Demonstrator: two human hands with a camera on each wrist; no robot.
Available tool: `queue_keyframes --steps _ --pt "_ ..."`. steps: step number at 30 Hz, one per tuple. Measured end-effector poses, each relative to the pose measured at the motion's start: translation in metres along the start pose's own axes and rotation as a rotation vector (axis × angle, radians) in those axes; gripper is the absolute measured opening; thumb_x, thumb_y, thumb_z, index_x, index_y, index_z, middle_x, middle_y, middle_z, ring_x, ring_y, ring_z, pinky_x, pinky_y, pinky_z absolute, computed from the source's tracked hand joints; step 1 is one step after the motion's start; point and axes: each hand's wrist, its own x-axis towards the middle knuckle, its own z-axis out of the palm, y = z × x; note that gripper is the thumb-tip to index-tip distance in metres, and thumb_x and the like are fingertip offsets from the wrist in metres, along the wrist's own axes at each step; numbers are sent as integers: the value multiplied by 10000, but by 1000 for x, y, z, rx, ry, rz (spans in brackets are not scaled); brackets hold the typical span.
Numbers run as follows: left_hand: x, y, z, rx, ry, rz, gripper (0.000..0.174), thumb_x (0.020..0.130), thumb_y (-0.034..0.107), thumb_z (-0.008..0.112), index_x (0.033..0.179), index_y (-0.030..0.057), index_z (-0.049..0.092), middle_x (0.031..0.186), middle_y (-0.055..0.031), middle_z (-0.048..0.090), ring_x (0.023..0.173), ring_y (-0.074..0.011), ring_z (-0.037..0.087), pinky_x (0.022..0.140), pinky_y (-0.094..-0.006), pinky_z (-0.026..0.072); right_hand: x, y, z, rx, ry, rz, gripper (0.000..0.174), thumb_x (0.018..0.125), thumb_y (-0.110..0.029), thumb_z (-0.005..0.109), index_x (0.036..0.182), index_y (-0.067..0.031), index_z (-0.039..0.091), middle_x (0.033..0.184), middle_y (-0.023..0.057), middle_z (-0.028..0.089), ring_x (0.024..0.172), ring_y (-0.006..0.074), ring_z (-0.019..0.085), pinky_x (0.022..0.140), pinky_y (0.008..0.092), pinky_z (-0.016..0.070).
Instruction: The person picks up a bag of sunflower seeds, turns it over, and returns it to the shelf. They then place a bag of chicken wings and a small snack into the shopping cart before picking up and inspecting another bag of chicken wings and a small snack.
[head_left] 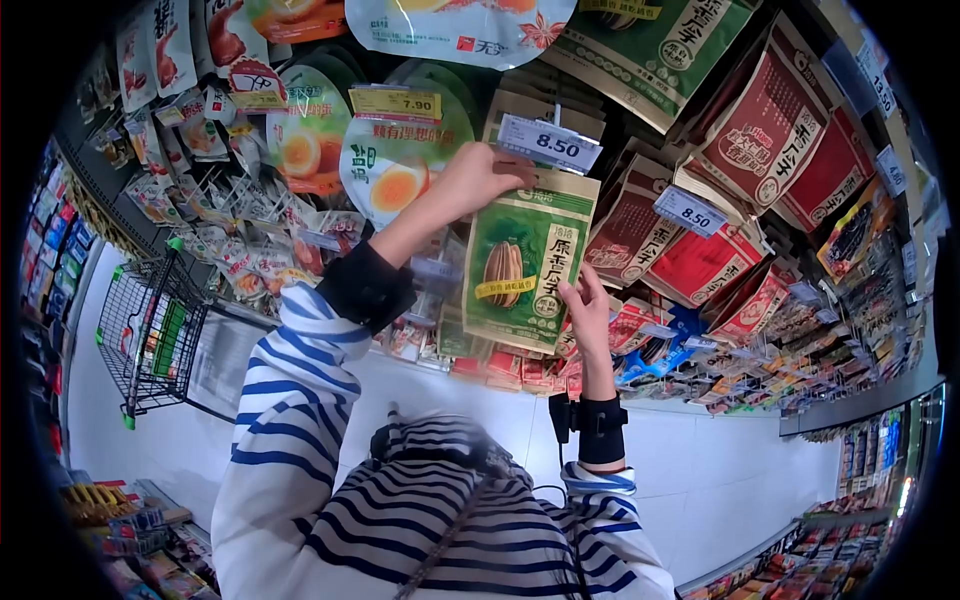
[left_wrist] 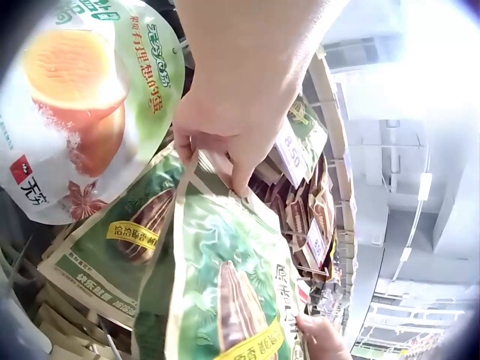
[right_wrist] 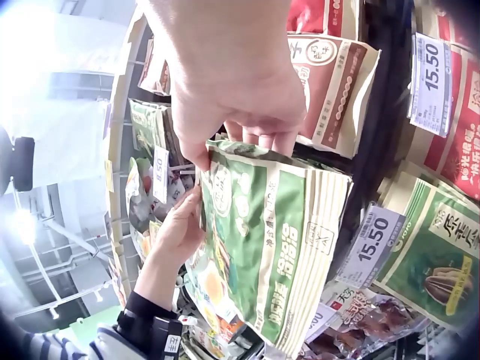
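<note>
A green bag of sunflower seeds (head_left: 525,240), with a seed pictured on its front, hangs upright in front of the snack rack. My left hand (head_left: 478,180) pinches its top edge, just under a price tag (head_left: 548,142) marked 8.50. On the bag's right side, my right hand (head_left: 588,310) grips the edge, thumb in front and fingers behind, as the right wrist view also shows. Behind it, the left wrist view shows another green seed bag (left_wrist: 124,240). A white and green egg snack pouch (left_wrist: 82,105) hangs beside my left hand.
Red seed bags (head_left: 765,130) hang on hooks to the right, near a second 8.50 tag (head_left: 690,212). Egg pouches (head_left: 385,165) hang to the left. A shopping cart (head_left: 150,335) stands on the floor at left. More shelves (head_left: 150,540) lie behind me.
</note>
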Motion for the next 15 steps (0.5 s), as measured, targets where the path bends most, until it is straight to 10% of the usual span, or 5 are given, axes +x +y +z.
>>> queue_keyframes --steps 15 --pt "24 0 -13 -185 78 116 191 701 50 627 869 -32 585 773 -42 619 729 -63 539 685 -217 429 32 -14 7 -33 16 -116 373 813 -23 512 1161 52 402 1046 84 530 917 118 510 758 228 427"
